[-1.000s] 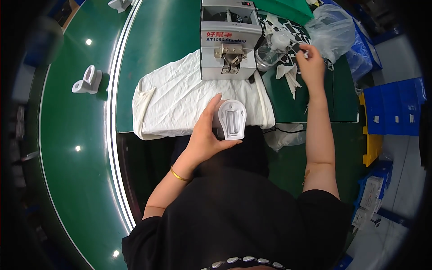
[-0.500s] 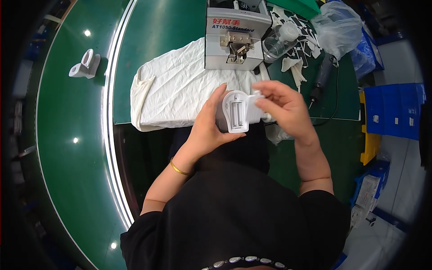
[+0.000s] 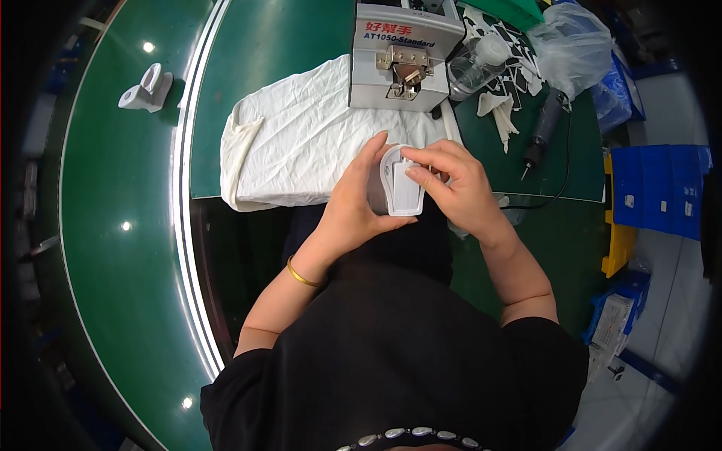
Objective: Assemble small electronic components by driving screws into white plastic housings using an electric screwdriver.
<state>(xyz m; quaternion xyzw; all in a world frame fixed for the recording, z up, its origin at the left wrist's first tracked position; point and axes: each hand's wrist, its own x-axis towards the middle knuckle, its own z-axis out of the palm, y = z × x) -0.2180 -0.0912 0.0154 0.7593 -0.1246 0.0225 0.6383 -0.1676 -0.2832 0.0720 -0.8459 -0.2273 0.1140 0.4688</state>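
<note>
My left hand (image 3: 348, 194) is wrapped round a white and grey plastic device (image 3: 393, 208), thumb along its lower edge and fingers behind it. A white battery cover (image 3: 407, 192) lies over the compartment on the device's face. With thumb and forefinger, my right hand (image 3: 456, 182) pinches the cover near its upper end. Whether the cover sits fully flush cannot be told, as the fingers hide part of it. Below the hands is the table's front edge, with a white cloth (image 3: 301, 143) spread just beyond them.
A grey machine (image 3: 402, 75) with a metal fixture stands on the cloth's far side. Right of it are a clear plastic jar (image 3: 474, 68), white scraps (image 3: 500, 113) and a corded electric screwdriver (image 3: 543, 131). Another white part (image 3: 148, 90) rests on the green conveyor (image 3: 128, 173) at left.
The battery cover has come over the compartment, whose inside showed before. My right hand has moved left onto it. The view has shifted slightly.
</note>
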